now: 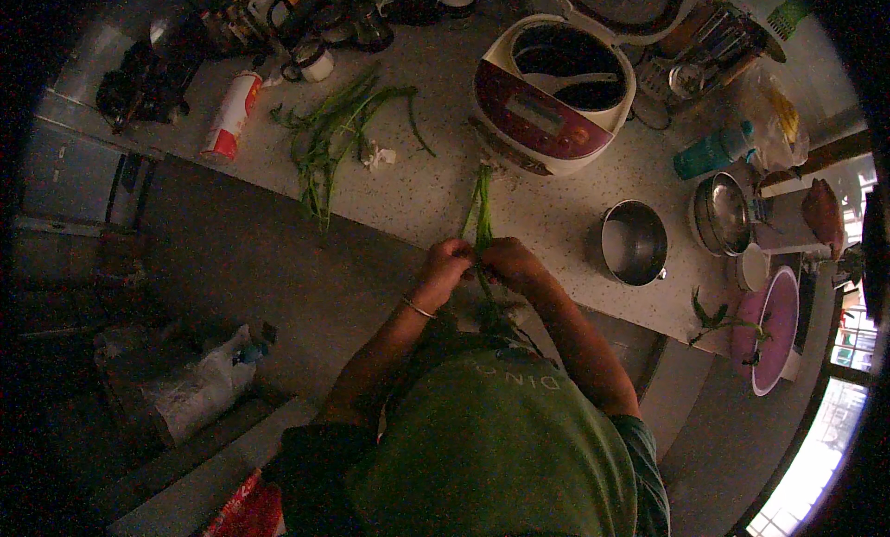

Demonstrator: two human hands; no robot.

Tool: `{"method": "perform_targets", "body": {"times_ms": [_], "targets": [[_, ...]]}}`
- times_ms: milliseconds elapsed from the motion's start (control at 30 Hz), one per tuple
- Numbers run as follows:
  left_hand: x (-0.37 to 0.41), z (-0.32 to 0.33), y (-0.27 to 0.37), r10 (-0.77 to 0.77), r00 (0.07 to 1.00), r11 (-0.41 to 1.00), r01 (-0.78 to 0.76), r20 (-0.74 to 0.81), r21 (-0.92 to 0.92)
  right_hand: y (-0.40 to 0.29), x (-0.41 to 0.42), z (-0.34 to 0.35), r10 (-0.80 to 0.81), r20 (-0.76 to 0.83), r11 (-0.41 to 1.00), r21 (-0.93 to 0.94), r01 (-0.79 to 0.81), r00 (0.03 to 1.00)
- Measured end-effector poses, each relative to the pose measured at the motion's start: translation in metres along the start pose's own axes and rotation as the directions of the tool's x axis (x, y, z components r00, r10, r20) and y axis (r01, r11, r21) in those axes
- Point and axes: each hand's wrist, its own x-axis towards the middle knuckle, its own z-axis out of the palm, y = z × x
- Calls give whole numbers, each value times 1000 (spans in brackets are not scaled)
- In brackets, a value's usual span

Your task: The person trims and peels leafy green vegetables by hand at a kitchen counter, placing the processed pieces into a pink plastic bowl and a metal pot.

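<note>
A small bunch of long green stalks [482,210] reaches from the speckled countertop [410,203] over its front edge. My left hand [446,264], with a thin bangle at the wrist, is beside the bunch, fingers curled; whether it grips a stalk is hard to tell. Closed around the stalks from the other side is my right hand [513,262]. Leafy ends hang down below both hands. A looser pile of green stalks [334,134] lies on the counter to the left, with a crumpled white scrap [379,156] beside it.
An open rice cooker [542,127] with a paddle inside stands beyond my hands. To the right are a steel pot [634,242], metal bowls [723,214], a teal bottle [706,156] and a pink basin [775,332]. A red-and-white canister [233,116] lies at left, near an enamel mug [313,62].
</note>
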Motion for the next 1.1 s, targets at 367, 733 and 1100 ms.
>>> {"method": "perform_targets", "body": {"times_ms": [367,733,1100], "targets": [[-7,-1,5,46,989,981,-18,143,-192,-6,-6,-5,12,-69,975,220,3,998],[-16,5,33,55,995,998,-59,82,37,-8,-4,4,132,-66,931,349,-101,989],[1,4,19,-32,999,979,23,43,204,7,4,16,253,-69,925,310,-220,965]]}}
